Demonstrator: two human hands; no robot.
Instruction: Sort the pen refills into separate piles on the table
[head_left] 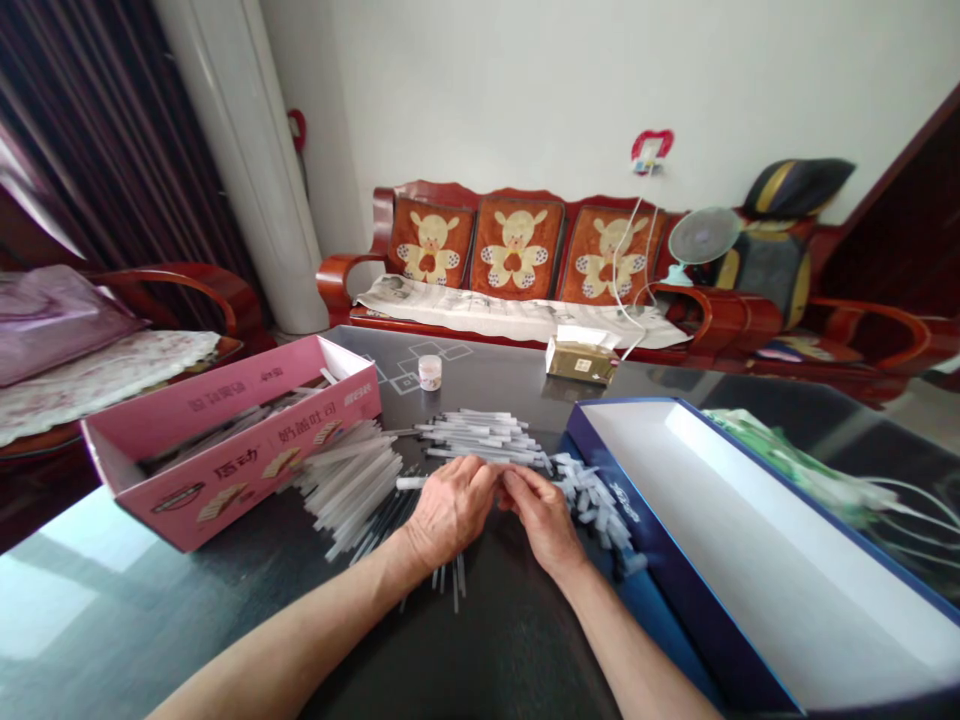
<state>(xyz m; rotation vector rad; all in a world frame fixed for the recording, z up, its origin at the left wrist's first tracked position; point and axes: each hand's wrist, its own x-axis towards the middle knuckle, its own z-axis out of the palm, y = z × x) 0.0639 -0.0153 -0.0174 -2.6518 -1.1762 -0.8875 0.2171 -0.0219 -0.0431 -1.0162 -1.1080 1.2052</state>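
My left hand [454, 508] is closed around a white tube [410, 483], whose end sticks out on its left side. Fingertip to fingertip with it, my right hand [546, 517] is closed in a pinch; whatever lies between those fingers is too small or hidden to make out. Just behind my hands is a stack of whitish tubes [480, 432]. A fanned pile of longer translucent tubes [349, 485] lies to the left, with thin dark sticks [375, 535] beside and under my left hand. Short pale pieces [596, 500] are heaped to the right of my right hand.
On the left stands a pink carton [277, 450] with thin strips inside. A large blue box [675, 560] with a white interior occupies the right, and a green-and-white plastic bag [795, 465] lies past it. A small jar [430, 373] and a tissue box [581, 358] stand farther back.
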